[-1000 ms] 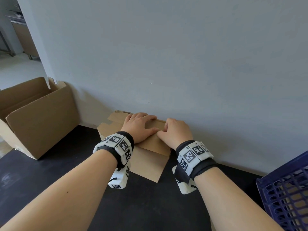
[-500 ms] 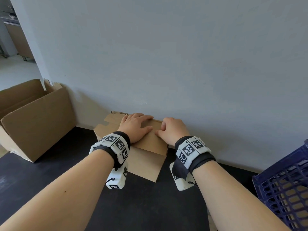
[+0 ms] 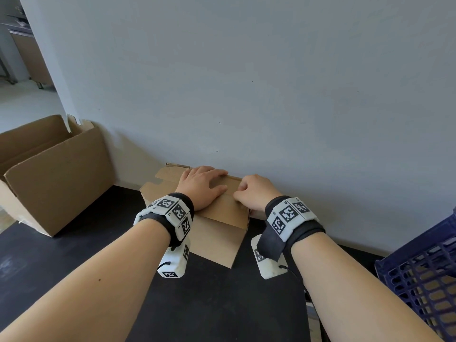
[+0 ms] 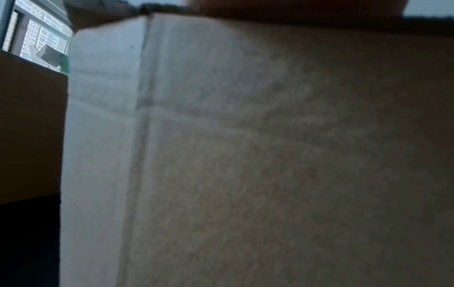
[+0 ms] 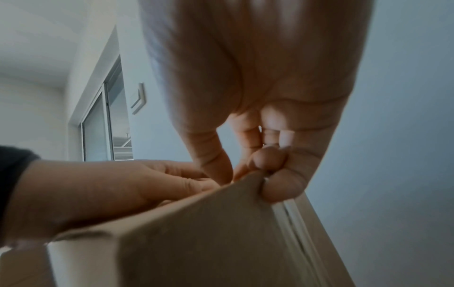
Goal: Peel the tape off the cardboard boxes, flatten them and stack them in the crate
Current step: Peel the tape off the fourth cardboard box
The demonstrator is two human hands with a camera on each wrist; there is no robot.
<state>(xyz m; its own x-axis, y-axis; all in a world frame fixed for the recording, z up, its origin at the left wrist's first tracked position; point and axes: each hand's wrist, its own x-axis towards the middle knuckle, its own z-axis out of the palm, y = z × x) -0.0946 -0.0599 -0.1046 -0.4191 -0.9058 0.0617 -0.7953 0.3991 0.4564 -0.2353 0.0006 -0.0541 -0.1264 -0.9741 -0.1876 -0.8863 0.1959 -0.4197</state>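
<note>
A small brown cardboard box stands on the black tabletop against the grey wall. My left hand lies flat on its top, fingers straight, pressing down. My right hand is at the top's right end with its fingers curled. In the right wrist view the right hand has thumb and fingertips together at the box's upper edge, one finger hooked over the corner. I cannot make out any tape there. The left wrist view is filled by the blurred side of the box.
A larger open cardboard box stands at the left on the black table. A dark blue plastic crate with cardboard inside it sits at the right edge. The wall runs close behind the small box.
Both hands stay on the small box in much the same pose. The head view has drifted slightly.
</note>
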